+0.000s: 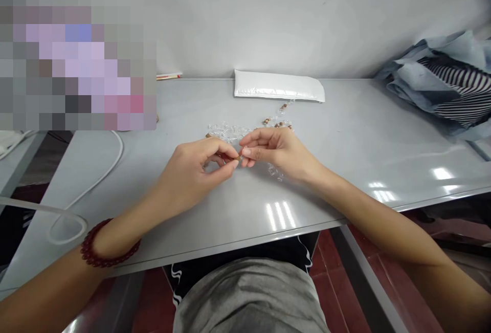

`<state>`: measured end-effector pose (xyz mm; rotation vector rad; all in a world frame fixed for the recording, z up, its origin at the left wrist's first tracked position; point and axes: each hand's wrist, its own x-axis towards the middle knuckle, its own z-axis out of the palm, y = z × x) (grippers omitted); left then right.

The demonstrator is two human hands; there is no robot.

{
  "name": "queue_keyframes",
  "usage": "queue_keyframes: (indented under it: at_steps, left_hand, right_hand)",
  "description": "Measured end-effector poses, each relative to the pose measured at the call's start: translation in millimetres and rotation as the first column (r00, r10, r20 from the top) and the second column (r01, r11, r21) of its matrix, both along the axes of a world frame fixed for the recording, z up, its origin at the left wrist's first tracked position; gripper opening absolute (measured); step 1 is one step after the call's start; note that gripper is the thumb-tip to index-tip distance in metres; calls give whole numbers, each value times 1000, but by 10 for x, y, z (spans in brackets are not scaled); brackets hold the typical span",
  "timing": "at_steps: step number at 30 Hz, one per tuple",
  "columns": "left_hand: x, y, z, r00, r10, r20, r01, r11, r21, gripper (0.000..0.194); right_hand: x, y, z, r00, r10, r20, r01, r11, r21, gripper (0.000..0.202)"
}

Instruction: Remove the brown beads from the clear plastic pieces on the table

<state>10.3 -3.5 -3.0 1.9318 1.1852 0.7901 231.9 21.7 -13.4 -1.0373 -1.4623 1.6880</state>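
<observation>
Over the middle of the grey table (215,215), my left hand (195,169) pinches a tiny brown piece (238,158) between thumb and index finger. My right hand (280,152) meets it from the right, thumb and index finger pressed together at the same spot; what they grip is too small to make out. Behind the fingers lies a pile of small clear pieces (228,131). Brown and clear pieces (282,124) lie just beyond my right hand, and a few clear ones (274,171) lie below it.
A white padded packet (278,86) rests against the wall at the back. Blue and striped cloth (452,82) is heaped at the right. A white cable (103,185) loops over the table's left side. The upper left is pixelated.
</observation>
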Motion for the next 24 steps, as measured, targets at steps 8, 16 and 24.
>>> queue_keyframes:
  at_steps: [8, 16, 24]
  left_hand:
    - [24, 10, -91, 999, -37, 13, 36, 997, 66, 10]
    - [17, -45, -138, 995, 8, -103, 17, 970, 244, 20]
    - [18, 9, -155, 983, 57, -172, 9, 934, 357, 25]
  right_hand:
    - [-53, -19, -85, 988, -95, -123, 77, 987, -141, 21]
    - [-62, -84, -68, 981, -116, -154, 88, 981, -175, 8]
    - [-108, -63, -95, 995, -63, -73, 61, 998, -30, 16]
